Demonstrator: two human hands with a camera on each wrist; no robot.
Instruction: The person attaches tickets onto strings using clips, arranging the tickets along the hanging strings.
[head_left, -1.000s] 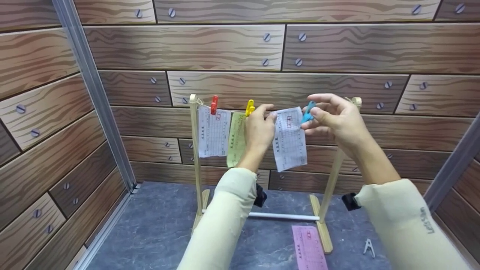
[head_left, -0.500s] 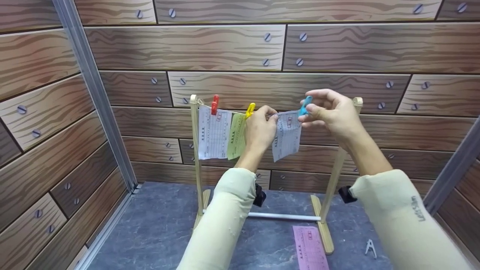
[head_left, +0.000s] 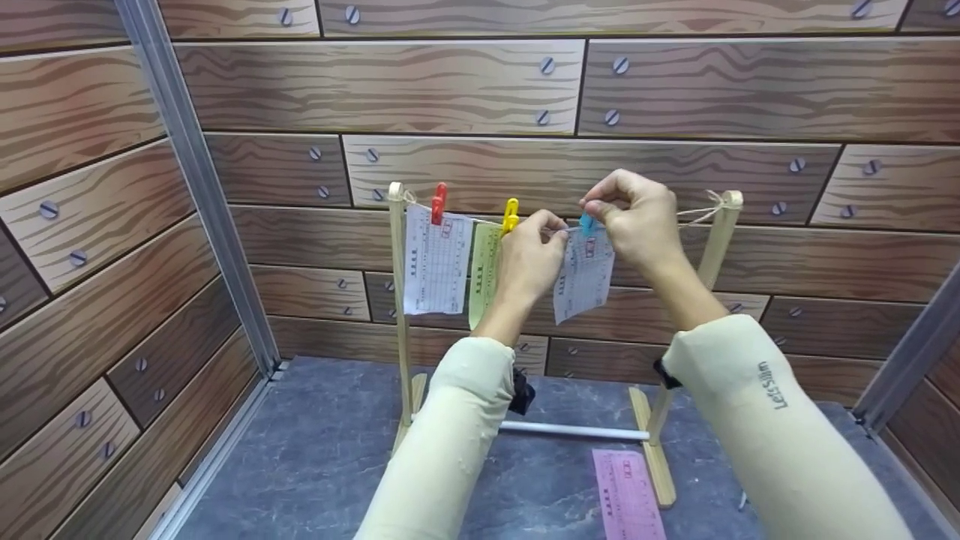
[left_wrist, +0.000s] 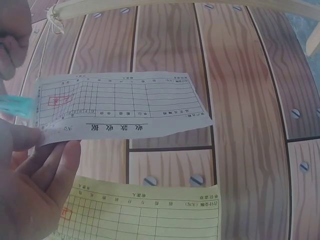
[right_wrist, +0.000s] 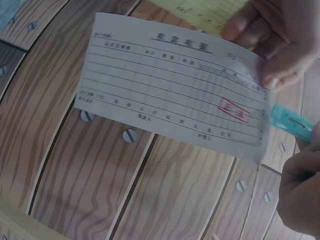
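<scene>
My left hand [head_left: 531, 255] pinches a white receipt slip [head_left: 583, 279] by its upper left corner, at the string [head_left: 699, 216]. In the left wrist view, thumb and fingers hold the edge of this slip [left_wrist: 125, 102]. My right hand [head_left: 643, 221] pinches a blue clothespin [head_left: 587, 223] at the slip's top edge. Seen from the right wrist, the clothespin [right_wrist: 291, 122] has its nose close to the slip's edge; whether it bites the paper I cannot tell. Left of my left hand, a yellow clothespin [head_left: 511, 216] holds a yellow-green slip [head_left: 484, 270], partly hidden by that hand.
A red clothespin [head_left: 439, 204] holds another white slip [head_left: 437, 262] near the left wooden post [head_left: 400, 300]. The right post [head_left: 720, 244] carries the string's other end. A pink slip [head_left: 628, 495] lies on the grey tabletop [head_left: 315, 450] near the white crossbar [head_left: 574, 430].
My right hand has moved left and brought the blue clothespin to the slip's top edge. The slip has swung up closer to the string. My right sleeve now mostly covers the grey clothespin on the table.
</scene>
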